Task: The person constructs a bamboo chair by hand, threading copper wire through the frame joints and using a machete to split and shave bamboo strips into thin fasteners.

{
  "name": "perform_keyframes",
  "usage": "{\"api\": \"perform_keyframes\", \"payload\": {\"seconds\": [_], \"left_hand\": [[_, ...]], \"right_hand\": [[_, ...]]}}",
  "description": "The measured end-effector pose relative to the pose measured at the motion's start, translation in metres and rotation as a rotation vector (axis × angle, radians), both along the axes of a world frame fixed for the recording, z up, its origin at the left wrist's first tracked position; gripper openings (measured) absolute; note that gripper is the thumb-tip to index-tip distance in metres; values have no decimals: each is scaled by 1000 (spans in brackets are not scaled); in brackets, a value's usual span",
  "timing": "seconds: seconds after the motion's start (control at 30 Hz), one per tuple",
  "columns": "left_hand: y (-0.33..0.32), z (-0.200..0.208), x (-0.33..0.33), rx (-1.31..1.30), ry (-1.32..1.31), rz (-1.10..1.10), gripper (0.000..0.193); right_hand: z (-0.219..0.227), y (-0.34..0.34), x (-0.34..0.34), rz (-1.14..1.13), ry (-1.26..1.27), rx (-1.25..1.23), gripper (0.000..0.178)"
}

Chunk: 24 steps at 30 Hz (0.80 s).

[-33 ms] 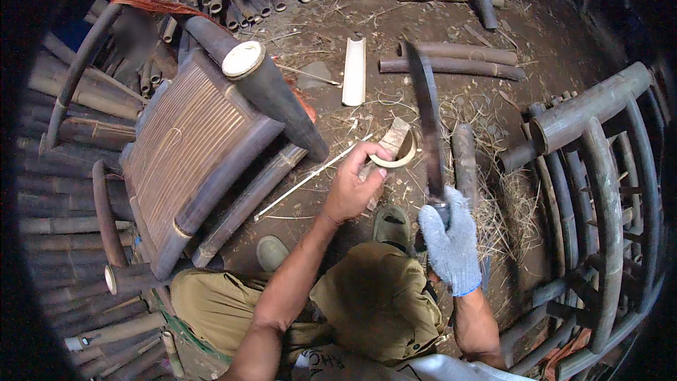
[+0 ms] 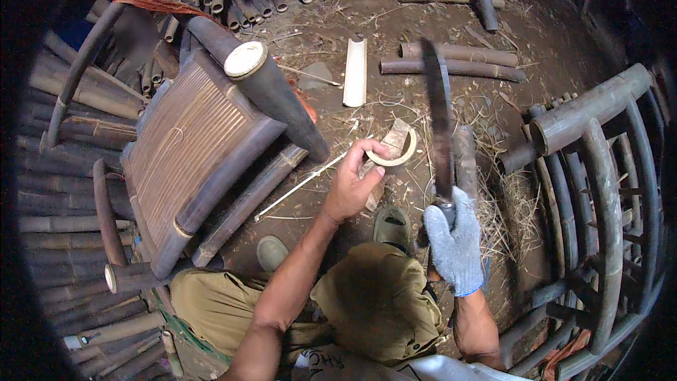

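Bare and curled, my left hand (image 2: 350, 189) grips a split bamboo piece (image 2: 412, 149) by its end, thumb outside and fingertips over the rim. The pale cut edge faces up as a half ring; the rest of its length is hidden. Just beyond and under it lies a flat pale piece of wood (image 2: 398, 128). My right hand (image 2: 455, 243), in a grey knit glove, is closed round the handle of a machete (image 2: 440, 116). The long dark blade points up and away, to the right of the bamboo and apart from it.
A bamboo chair (image 2: 204, 134) stands close on the left, a bamboo frame (image 2: 603, 226) on the right. Ahead on the dirt floor lie a split bamboo half (image 2: 355, 74) and dark bamboo lengths (image 2: 451, 67). Shavings (image 2: 504, 222) lie right of my gloved hand. Cut poles (image 2: 261, 3) are stacked at the back.
My gloved hand has shifted slightly right, and the machete blade has swung rightward to stand more upright in view. My left hand and the bamboo piece have barely moved.
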<state>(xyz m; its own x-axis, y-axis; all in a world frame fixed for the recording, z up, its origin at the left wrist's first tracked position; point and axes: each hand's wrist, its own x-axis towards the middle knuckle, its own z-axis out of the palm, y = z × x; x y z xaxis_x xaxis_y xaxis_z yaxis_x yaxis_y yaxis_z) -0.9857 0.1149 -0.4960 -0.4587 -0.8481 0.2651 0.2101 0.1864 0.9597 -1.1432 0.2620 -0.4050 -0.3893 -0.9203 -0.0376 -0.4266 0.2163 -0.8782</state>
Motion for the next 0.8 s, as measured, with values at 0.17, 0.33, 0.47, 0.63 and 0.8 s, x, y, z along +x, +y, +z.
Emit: {"api": "perform_keyframes", "payload": {"seconds": [0.17, 0.33, 0.47, 0.63, 0.8], "left_hand": [[3, -4, -9, -61, -142, 61, 47], [12, -11, -17, -143, -196, 71, 50], [14, -12, -8, -208, -250, 67, 51], [18, -12, -5, -162, -291, 2, 50], [27, -15, -8, -214, -300, 23, 44]], "right_hand": [[12, 3, -3, -83, -357, 152, 41], [-15, 20, -3, -36, 78, 7, 45], [-9, 18, 6, 30, 42, 24, 46], [-14, 15, 13, 79, 67, 14, 42], [-13, 12, 21, 107, 81, 38, 39]]}}
